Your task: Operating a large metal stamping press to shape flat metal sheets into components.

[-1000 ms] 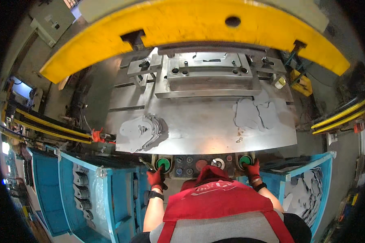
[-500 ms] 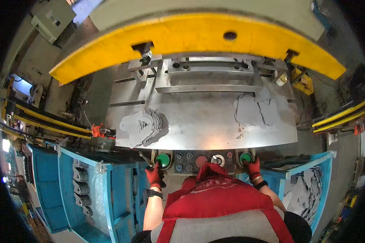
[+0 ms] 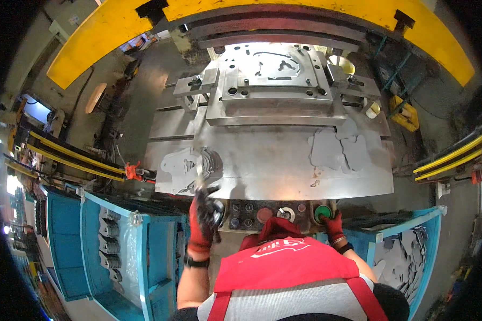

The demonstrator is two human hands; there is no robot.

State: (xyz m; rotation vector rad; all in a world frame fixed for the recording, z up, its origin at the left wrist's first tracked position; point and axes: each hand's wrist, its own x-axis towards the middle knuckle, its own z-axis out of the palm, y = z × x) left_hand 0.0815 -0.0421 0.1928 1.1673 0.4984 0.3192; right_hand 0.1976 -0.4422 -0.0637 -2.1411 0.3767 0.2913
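Note:
My left hand (image 3: 204,216), in a red and black glove, is raised over the left end of the control panel. It is closed round a thin rod-like tool (image 3: 200,167), blurred, pointing toward the die. Beneath that tool lies a stack of grey flat metal parts (image 3: 179,166) on the press bed. At the panel's right end my right hand (image 3: 334,227), gloved too, curls round the housing of a green push button (image 3: 322,213), thumb at its edge. Beyond stands the lower die (image 3: 276,91), a shaped part or cutout (image 3: 288,67) showing on its bright top.
Irregular grey sheet pieces (image 3: 332,150) lie at the bed's right. Blue bins with metal parts flank me, left (image 3: 143,257) and right (image 3: 370,249). The yellow press beam (image 3: 289,8) spans the far side. Yellow guard bars (image 3: 447,158) stand at both sides.
The yellow beam has risen, uncovering the die top. My left hand has left the left button and moved up and forward with the tool. My right hand stays at its button, thumb shifted slightly.

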